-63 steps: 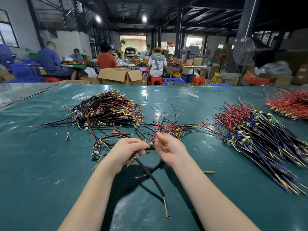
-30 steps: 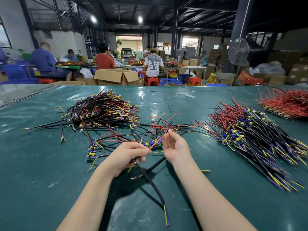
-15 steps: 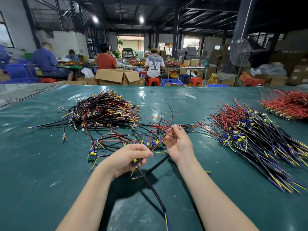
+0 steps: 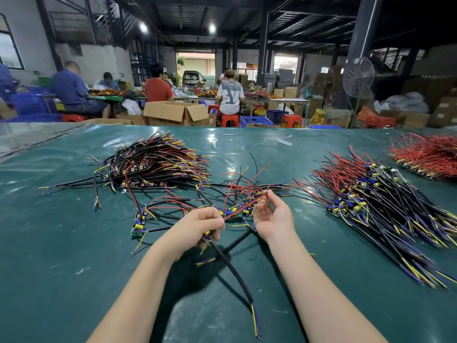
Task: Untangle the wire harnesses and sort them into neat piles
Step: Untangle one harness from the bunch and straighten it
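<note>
My left hand (image 4: pixel 200 225) grips one wire harness at its small board; its thick black cable (image 4: pixel 232 268) hangs toward me and ends in yellow and blue leads. My right hand (image 4: pixel 270 216) pinches that harness's red wire (image 4: pixel 243 207) at its far tip, palm up, so the wire runs taut between both hands. Just beyond the hands lies a loose tangle of harnesses (image 4: pixel 237 191) with small green boards. A big unsorted heap (image 4: pixel 153 162) lies at the back left. A sorted pile (image 4: pixel 378 206) with red wires fanned left lies to the right.
The green table cover (image 4: pixel 74 280) spreads in front of me. A second pile of red-wired harnesses (image 4: pixel 427 154) lies at the far right. One loose board (image 4: pixel 138 224) lies left of my left hand. Beyond the table, people sit at benches among cardboard boxes and a standing fan.
My right hand has slid along the red wire away from my left hand to its tip, drawing it straight. My left hand has stayed in place on the board end.
</note>
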{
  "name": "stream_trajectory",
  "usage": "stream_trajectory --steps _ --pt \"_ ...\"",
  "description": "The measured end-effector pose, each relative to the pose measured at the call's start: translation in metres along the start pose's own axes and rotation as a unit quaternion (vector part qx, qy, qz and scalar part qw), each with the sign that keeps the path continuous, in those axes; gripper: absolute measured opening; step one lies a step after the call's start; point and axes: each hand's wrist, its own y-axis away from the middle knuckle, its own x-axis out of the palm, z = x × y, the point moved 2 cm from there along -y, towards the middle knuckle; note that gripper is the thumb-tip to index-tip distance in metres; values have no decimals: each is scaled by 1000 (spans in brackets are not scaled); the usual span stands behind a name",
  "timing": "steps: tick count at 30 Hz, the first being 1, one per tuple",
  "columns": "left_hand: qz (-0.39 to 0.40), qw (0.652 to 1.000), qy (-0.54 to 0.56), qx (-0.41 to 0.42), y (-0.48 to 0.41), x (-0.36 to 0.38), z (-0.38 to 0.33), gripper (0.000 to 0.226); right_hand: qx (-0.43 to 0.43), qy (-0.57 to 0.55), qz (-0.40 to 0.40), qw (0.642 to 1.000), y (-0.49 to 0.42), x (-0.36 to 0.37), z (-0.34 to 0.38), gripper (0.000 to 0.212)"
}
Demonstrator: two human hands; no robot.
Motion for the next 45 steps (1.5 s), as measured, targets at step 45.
stream_trajectory --steps 45 --pt "-162 973 140 92 -3 -23 -3 26 -16 554 268 788 34 23 -43 24"
